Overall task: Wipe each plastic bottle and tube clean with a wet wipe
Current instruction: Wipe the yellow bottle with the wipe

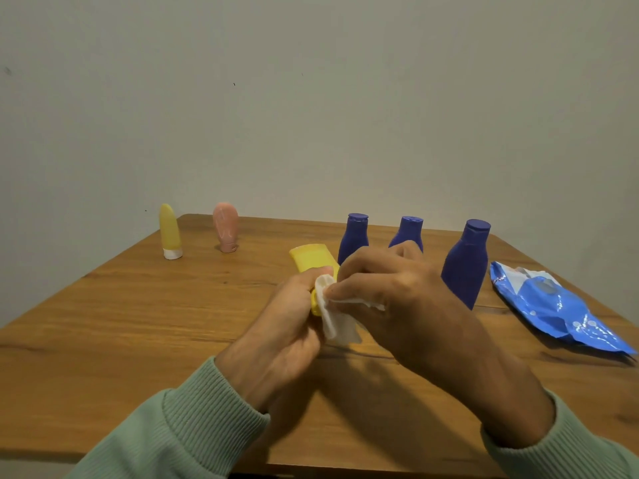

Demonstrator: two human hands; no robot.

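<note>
Above the middle of the wooden table (138,323), my left hand (287,326) grips the lower end of a yellow tube (311,259), whose flat end points up and away. My right hand (401,299) pinches a white wet wipe (337,323) against the tube, just beside my left fingers. A second yellow tube (169,233) with a white cap and a pink tube (226,229) stand cap-down at the back left. Three blue bottles (354,236) (409,231) (466,264) stand at the back right, the middle one partly hidden by my right hand.
A blue wet-wipe pack (549,305) lies flat near the table's right edge, beside the largest blue bottle. A plain wall rises right behind the table. My green sleeves (179,433) reach in over the front edge.
</note>
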